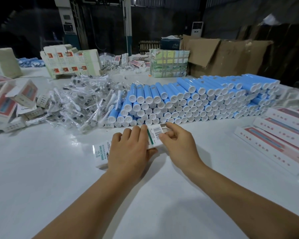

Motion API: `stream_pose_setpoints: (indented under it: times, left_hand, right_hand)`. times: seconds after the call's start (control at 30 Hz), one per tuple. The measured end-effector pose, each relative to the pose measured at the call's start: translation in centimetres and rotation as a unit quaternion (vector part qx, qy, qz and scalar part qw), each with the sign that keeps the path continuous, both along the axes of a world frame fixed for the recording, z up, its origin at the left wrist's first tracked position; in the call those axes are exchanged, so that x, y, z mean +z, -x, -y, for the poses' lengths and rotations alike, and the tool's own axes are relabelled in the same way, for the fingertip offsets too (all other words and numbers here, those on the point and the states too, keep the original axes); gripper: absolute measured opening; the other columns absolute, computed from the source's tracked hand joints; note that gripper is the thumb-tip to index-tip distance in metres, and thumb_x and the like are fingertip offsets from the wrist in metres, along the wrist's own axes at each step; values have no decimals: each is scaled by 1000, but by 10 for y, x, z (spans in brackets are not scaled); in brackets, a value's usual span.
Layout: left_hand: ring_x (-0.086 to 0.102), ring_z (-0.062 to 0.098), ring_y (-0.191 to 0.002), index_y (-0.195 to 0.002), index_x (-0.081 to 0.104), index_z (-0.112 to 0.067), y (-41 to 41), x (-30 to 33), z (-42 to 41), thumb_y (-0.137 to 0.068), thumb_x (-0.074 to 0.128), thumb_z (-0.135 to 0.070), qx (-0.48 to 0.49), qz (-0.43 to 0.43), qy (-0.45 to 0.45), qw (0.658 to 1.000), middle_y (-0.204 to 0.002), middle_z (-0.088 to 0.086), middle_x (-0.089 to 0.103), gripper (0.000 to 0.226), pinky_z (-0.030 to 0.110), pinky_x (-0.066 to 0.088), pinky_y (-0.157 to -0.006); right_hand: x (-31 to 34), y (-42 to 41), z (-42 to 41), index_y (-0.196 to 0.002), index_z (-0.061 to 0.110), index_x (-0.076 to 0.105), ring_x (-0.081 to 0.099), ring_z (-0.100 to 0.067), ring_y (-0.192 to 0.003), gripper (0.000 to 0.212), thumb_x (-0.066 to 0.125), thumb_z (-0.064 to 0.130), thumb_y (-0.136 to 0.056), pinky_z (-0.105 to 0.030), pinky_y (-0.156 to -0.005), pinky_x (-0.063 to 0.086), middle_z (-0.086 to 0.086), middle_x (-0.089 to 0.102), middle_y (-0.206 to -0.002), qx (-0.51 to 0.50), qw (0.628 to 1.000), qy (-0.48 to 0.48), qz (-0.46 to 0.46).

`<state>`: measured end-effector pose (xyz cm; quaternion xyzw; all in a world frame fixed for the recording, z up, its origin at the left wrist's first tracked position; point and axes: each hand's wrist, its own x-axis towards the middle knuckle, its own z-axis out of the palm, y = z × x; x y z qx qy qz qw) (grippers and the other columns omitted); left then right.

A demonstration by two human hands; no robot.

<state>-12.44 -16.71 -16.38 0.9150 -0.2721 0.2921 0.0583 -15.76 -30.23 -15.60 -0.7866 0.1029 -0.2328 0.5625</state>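
A long white product box with teal lettering and a barcode lies flat on the white table, in the middle of the head view. My left hand grips it from above, fingers over the top and thumb under its near edge. My right hand pinches the box's far end by the barcode label, between thumb and forefinger. The middle of the box is hidden under my left hand.
A wide stack of blue tubes with white caps lies just beyond the hands. Bagged brush heads are heaped at left, beside open boxes. Finished white and pink boxes lie at right. Cartons stand behind.
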Motion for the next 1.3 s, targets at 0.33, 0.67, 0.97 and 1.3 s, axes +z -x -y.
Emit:
stream_pose_setpoints:
  times: [0.33, 0.67, 0.97, 1.3]
  left_hand:
    - [61, 32, -80, -118, 61, 2, 5, -2, -1, -79, 59, -52, -2, 18, 2, 1000, -99, 13, 65, 67, 42, 48, -68]
    - [54, 31, -102, -134, 49, -7, 2, 9, 0, -83, 53, -57, 21, -48, 57, 997, -116, 9, 59, 72, 41, 39, -81]
    - [61, 32, -88, -123, 57, 2, 10, 6, 8, -88, 41, -54, -19, 11, 45, 999, -106, 13, 64, 68, 40, 48, -72]
    - [61, 33, -91, -124, 57, 4, 12, 2, 3, -93, 35, -48, -31, 20, 16, 999, -108, 15, 64, 65, 42, 49, -76]
  right_hand:
    - [-3, 3, -7, -91, 20, 63, 62, -23, -94, 14, 54, 10, -92, -48, -87, 49, -3, 67, -97, -8, 998, 59, 6]
    - [12, -5, 12, -126, 10, 56, 63, -26, -100, 44, 61, 32, -88, -39, -81, 54, -15, 61, -125, 24, 869, -495, 6]
    - [0, 0, -2, -99, 12, 66, 70, -17, -81, 18, 57, 0, -89, -27, -67, 56, -2, 73, -85, 85, 963, -244, 73]
    - [-2, 15, -11, -145, 12, 35, 57, -18, -116, 47, 39, 28, -101, -37, -101, 44, -7, 59, -129, 53, 994, 93, 27]
